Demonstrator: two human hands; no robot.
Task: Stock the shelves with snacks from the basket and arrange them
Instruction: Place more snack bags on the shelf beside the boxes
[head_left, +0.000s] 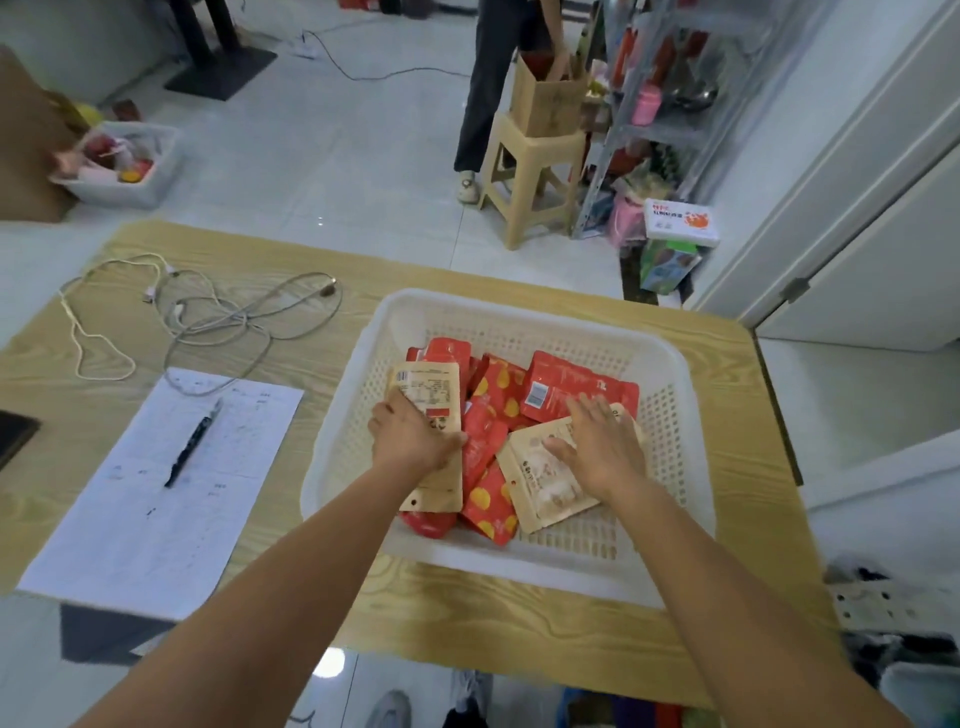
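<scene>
Our left hand (415, 436) pinches a tan pouch (430, 387); right hand (602, 449) rests spread on second pouch (543, 486). Probably light, limp, slick: we take edges.

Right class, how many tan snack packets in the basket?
2: one tan packet held by the left hand, another tan packet under the right hand; red packets may hide others.

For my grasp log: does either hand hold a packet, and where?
The left hand grips the tan paper snack pouch across its middle, thumb at its right edge. The right hand only rests flat on a second tan pouch.
</scene>
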